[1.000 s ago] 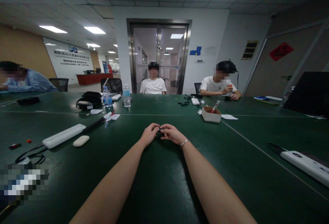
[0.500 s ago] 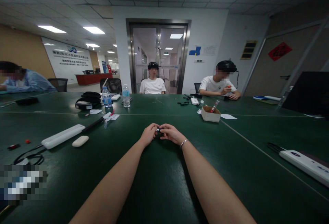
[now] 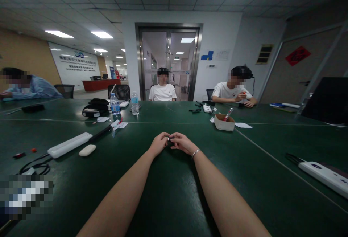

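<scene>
Both my hands meet above the middle of the green table (image 3: 168, 182). My left hand (image 3: 160, 144) is closed, its fingertips pinching a small dark object with a shiny silvery part (image 3: 169, 139). From the other side my right hand (image 3: 183, 143), with a silver bracelet (image 3: 195, 152) at its wrist, also has its fingers closed on this object. Most of the object is hidden by the fingers, and its kind is too small to make out.
Left of my arms lie a white power strip (image 3: 70, 144) and a white oval case (image 3: 87, 150). Two water bottles (image 3: 135, 103) stand farther back. An open small box (image 3: 224, 122) sits ahead to the right; another power strip (image 3: 323, 175) lies at the right. Several people sit around the table.
The whole view has shifted slightly, so things sit a little lower and farther right. My hands stay together on the small object, with only slight finger movement.
</scene>
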### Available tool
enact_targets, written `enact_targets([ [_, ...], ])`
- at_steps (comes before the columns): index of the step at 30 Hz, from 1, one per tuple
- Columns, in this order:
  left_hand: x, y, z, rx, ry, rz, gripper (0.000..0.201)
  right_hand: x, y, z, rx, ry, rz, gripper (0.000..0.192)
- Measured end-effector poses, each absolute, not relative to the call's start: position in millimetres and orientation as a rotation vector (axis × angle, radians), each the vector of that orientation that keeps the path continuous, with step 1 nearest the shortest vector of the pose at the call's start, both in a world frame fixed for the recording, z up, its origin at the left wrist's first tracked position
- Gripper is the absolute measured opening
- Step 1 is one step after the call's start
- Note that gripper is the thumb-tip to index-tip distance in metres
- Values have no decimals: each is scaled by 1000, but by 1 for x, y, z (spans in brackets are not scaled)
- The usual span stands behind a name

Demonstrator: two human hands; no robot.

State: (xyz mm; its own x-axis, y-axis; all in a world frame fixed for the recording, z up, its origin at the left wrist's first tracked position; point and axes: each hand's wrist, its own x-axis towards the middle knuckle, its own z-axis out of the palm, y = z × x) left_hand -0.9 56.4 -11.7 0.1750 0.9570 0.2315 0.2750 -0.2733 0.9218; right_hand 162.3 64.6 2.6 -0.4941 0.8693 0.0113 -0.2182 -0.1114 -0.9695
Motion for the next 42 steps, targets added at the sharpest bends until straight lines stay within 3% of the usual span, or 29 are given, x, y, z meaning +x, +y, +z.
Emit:
enact_targets([
  [42, -1, 55, -12, 1726, 1191, 1169, 28, 161, 66, 1, -782, -1345, 1710, 19],
])
